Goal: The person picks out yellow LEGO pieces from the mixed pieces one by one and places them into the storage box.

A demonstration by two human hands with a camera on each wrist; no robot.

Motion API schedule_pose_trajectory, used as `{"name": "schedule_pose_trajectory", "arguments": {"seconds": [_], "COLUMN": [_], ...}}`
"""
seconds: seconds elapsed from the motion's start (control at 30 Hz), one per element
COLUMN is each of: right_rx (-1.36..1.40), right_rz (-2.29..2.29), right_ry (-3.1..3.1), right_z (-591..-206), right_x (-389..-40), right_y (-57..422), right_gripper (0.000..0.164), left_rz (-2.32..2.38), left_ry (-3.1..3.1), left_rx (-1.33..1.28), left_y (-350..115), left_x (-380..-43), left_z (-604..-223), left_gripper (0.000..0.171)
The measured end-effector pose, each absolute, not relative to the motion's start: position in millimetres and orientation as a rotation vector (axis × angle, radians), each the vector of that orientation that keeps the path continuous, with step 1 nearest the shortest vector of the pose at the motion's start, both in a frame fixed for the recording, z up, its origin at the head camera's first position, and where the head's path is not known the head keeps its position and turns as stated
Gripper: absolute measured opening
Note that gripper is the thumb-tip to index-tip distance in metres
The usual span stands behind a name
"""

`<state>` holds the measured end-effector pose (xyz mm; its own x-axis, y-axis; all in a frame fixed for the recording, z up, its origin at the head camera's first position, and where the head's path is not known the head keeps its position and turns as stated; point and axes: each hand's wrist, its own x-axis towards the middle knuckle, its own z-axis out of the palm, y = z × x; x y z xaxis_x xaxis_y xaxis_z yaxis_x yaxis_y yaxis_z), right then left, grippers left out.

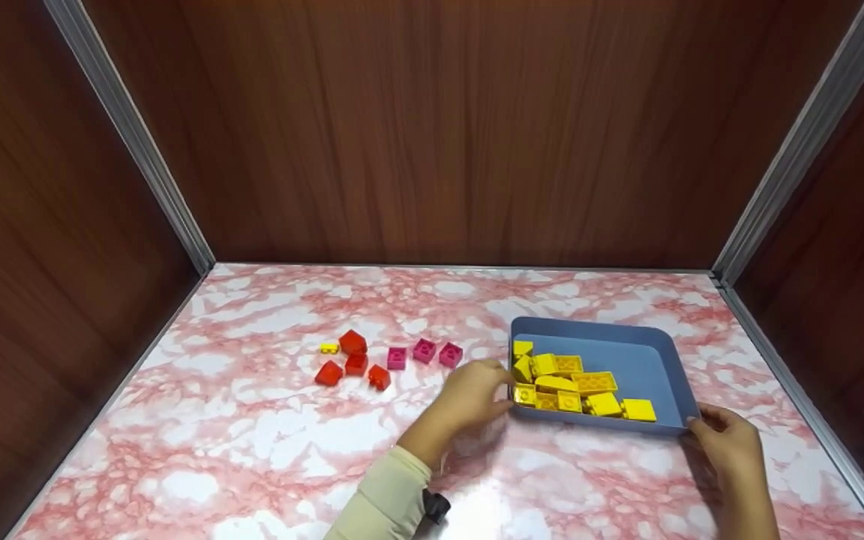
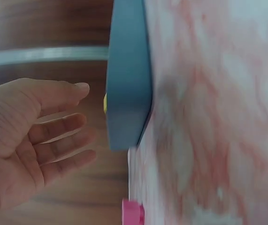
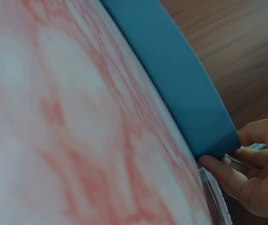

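A blue-grey tray [image 1: 646, 367] sits on the right of the table, with several yellow toy bricks [image 1: 595, 382] gathered along its left and front sides. At the tray's left end is my left hand [image 1: 473, 394], fingers loosely spread. The left wrist view shows a gap between this hand's fingertips [image 2: 82, 89] and the tray wall [image 2: 130, 84]. My right hand [image 1: 728, 442] grips the front right corner of the tray. In the right wrist view its thumb and fingers pinch that corner, and the tray wall [image 3: 180, 89] runs away from it.
Left of the tray lie three magenta bricks [image 1: 424, 350], several red bricks [image 1: 356, 364] and a small yellow brick [image 1: 329, 349]. The marbled table [image 1: 252, 450] is bounded by dark wooden panels [image 1: 439, 135] at the back and sides, with metal strips [image 1: 132, 142] at the corners.
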<state>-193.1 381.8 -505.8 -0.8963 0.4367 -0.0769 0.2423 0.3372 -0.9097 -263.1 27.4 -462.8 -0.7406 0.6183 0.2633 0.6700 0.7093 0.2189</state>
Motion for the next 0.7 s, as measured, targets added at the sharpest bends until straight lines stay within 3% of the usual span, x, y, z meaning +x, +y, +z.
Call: {"name": "schedule_pose_trajectory", "arguments": {"seconds": [0.7], "right_rx": [-0.627], "right_rz": [1.597], "right_ry": [-2.404], "right_z": [-506], "right_x": [-193], "right_y": [383], "right_gripper": [0.044], "left_rz": [-0.665], "left_ry": [-2.699], "left_rx": [-0.561], "left_y": [-81], "left_x": [-275], "left_z": [-466], "left_gripper": [0.02]}}
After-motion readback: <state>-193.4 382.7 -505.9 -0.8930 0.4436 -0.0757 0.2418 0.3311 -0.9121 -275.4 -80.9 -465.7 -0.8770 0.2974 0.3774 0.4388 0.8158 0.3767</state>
